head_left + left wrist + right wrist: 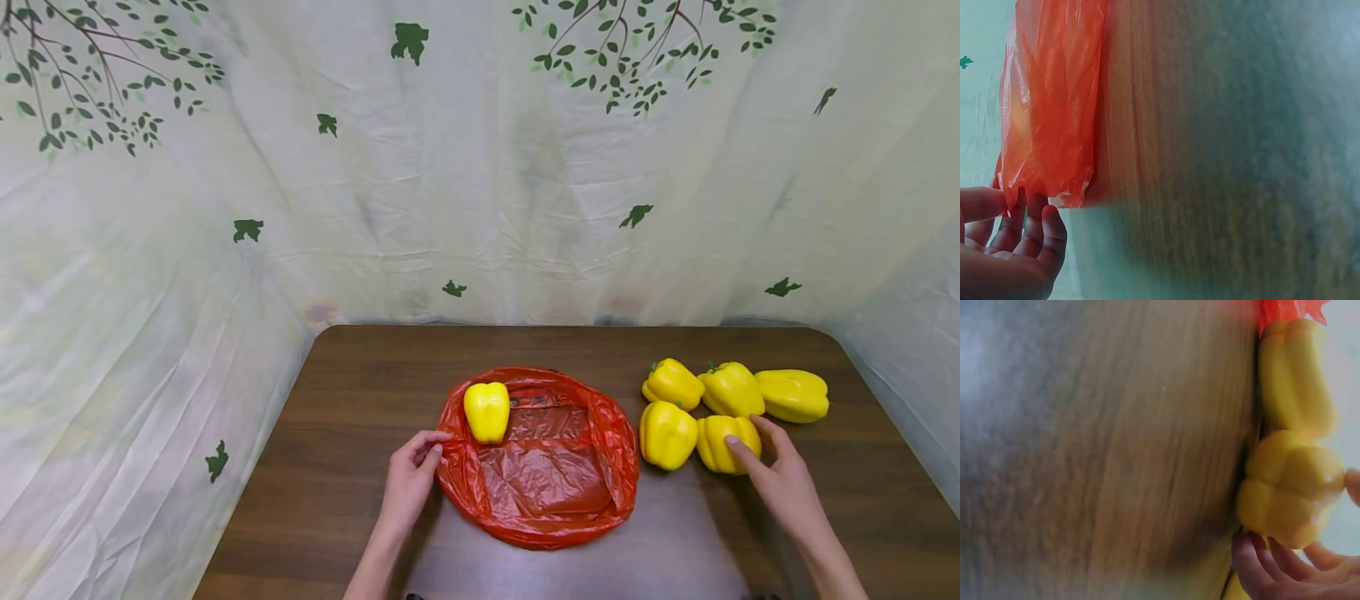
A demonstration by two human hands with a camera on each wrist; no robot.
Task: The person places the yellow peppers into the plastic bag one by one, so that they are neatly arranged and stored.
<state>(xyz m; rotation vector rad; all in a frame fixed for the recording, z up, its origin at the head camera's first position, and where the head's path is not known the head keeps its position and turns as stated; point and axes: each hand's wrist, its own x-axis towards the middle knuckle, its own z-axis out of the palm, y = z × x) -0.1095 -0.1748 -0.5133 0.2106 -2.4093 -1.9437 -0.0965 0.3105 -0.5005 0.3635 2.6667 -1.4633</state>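
A red plastic bag [617, 433] lies on the table with its mouth spread open and its rim rolled. Inside it, near the left rim, is one yellow bell pepper [487, 412]. My left hand [408, 479] pinches the left edge of the bag; the left wrist view shows the thumb and fingers at the red film [1054, 94]. On the right, my right hand [783, 479] grips another yellow bell pepper [722, 446], thumb on one side and fingers on the other. That pepper touches the bell pepper [667, 436] to its left.
Behind the gripped pepper, more yellow bell peppers sit in a row: one at the left [672, 384], a middle one [733, 389] and a long one lying down [792, 396]. The brown wooden table [375, 375] ends at a leaf-printed cloth [480, 208].
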